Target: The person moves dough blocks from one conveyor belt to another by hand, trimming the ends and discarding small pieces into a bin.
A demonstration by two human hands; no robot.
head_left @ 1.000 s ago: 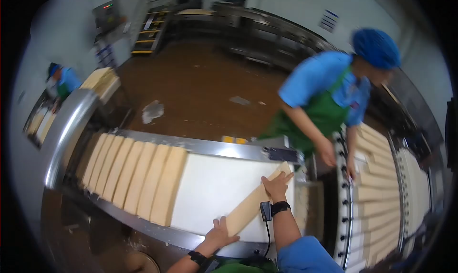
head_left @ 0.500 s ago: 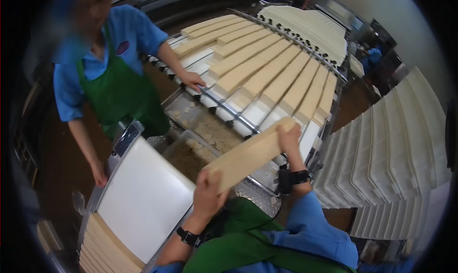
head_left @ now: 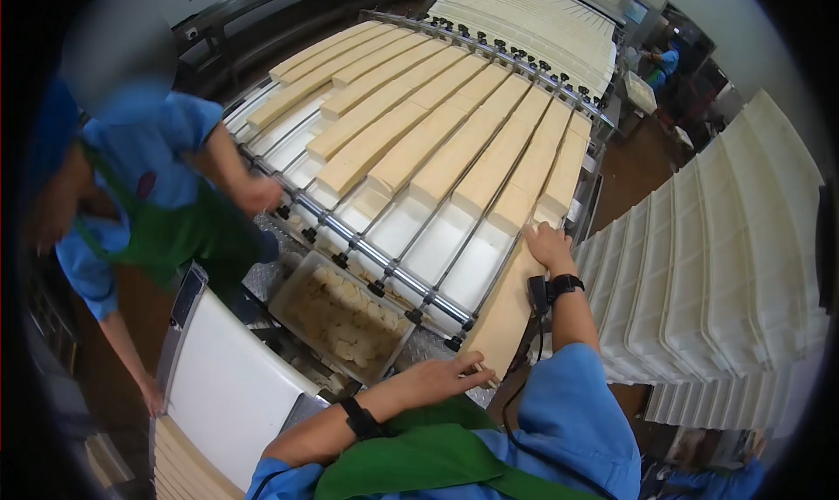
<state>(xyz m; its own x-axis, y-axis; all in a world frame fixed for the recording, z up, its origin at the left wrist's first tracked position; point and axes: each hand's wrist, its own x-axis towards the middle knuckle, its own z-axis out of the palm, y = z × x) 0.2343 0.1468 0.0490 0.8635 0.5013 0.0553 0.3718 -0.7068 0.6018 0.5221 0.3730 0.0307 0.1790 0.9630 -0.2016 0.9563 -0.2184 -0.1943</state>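
A long pale block (head_left: 504, 317) lies at the near right corner of the wide table. At its near end my left hand (head_left: 450, 378) grips the block. My right hand (head_left: 550, 246) is on the far end of the same block, fingers bent over it. Beyond my hands, rows of similar pale blocks (head_left: 437, 133) lie side by side on the white table surface (head_left: 418, 235), with thin metal bars between lanes. A metal rail (head_left: 376, 253) with black knobs runs along the near edge.
A co-worker in a green apron (head_left: 188, 246) stands at the left. A white conveyor (head_left: 229, 360) with stacked pale slabs (head_left: 188, 465) is at lower left. Below the rail sits a bin of scraps (head_left: 345, 325). Stacked white trays (head_left: 699, 255) rise at the right.
The block has moved right from in front of me to the table's right corner, with both my hands on it. The co-worker's hand has left the rail.
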